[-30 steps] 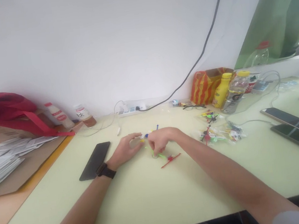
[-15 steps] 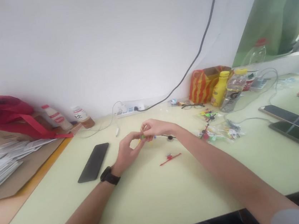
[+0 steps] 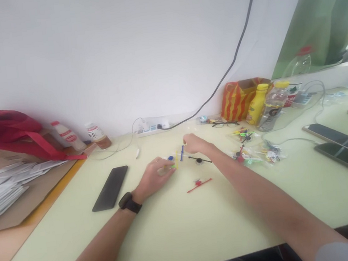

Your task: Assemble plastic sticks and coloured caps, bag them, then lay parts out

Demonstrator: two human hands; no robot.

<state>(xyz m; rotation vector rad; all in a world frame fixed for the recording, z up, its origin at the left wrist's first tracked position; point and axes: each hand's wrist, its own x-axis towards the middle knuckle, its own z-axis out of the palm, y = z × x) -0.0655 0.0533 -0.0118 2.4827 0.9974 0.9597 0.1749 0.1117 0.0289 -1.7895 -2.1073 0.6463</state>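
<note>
My left hand [image 3: 156, 175] hovers low over the table, thumb and fingertips pinched on a small green plastic piece [image 3: 174, 167]. Just past those fingertips are a yellow stick [image 3: 177, 159] and a round blue piece [image 3: 171, 158]. My right hand [image 3: 193, 143] is farther back and to the right, its fingers curled closed; what they hold, if anything, is too small to make out. A blue stick [image 3: 181, 153] is right by its fingertips. Beneath my right wrist lies a black stick with a round disc [image 3: 199, 160]. Closer to me rests a red stick piece [image 3: 199, 184].
Bagged colourful plastic parts [image 3: 271, 153] lie to the right, near glasses [image 3: 225, 124], bottles [image 3: 257, 104] and a striped bag [image 3: 233, 100]. Two phones [image 3: 338, 137] lie at far right. A black slab [image 3: 110, 188] is left of my watch. A power strip [image 3: 151, 126] sits against the wall.
My hands were together on the green piece; they have come apart. My right hand has moved back and right, uncovering the blue and yellow pieces. My left hand has lowered slightly, keeping the green piece.
</note>
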